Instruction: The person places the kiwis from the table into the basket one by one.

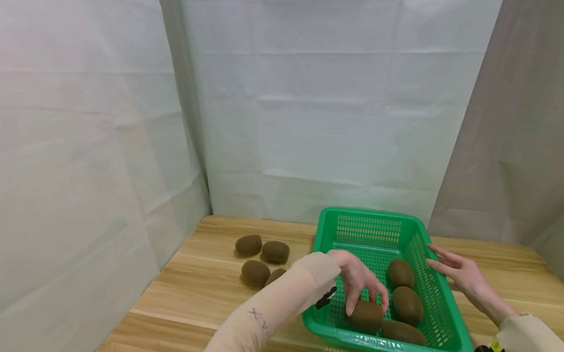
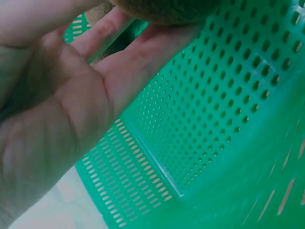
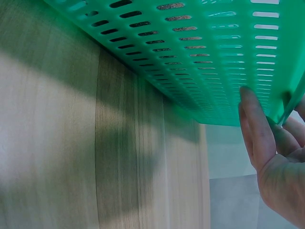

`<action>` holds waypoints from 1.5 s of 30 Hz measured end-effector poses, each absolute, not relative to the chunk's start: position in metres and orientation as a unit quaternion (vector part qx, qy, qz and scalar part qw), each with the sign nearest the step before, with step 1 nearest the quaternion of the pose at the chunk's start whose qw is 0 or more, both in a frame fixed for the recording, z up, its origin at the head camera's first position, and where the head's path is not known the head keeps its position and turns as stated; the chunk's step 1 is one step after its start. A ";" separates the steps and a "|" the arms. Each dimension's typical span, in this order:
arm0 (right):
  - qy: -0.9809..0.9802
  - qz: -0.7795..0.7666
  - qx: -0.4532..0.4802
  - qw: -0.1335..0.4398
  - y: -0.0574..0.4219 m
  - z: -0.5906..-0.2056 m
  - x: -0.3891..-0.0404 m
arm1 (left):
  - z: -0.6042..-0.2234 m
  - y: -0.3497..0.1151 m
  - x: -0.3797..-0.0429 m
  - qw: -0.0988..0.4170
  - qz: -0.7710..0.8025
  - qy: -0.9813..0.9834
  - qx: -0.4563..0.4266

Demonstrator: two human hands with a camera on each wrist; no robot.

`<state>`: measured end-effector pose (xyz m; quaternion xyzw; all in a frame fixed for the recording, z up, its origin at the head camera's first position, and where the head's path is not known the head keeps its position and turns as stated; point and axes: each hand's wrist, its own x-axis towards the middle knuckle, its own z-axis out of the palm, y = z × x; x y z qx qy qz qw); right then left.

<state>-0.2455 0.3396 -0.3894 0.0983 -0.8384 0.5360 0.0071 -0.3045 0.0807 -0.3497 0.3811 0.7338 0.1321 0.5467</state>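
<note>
Fingers curled over it, the left hand (image 1: 359, 279) grips a kiwi (image 1: 367, 317) at the basket's (image 1: 368, 231) seven o'clock. Three others (image 1: 407, 306) lie between one and six. The right hand (image 1: 465, 273) seemingly pinches the two-o'clock rim (image 1: 434, 274). Four kiwis (image 1: 275, 252) sit at nine on the table (image 1: 195, 290).

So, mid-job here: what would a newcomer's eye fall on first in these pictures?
The eye goes first to the bright green, perforated plastic basket, right of centre on the wood-grain table; inside it, the left hand grips a brown, oval kiwifruit. The right hand touches the basket's right side. At least four loose kiwifruit lie on the table left of the basket.
</note>
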 end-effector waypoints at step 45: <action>-0.844 0.527 0.096 0.008 0.340 -0.388 -0.245 | -0.340 0.074 -0.304 0.519 0.157 0.758 0.363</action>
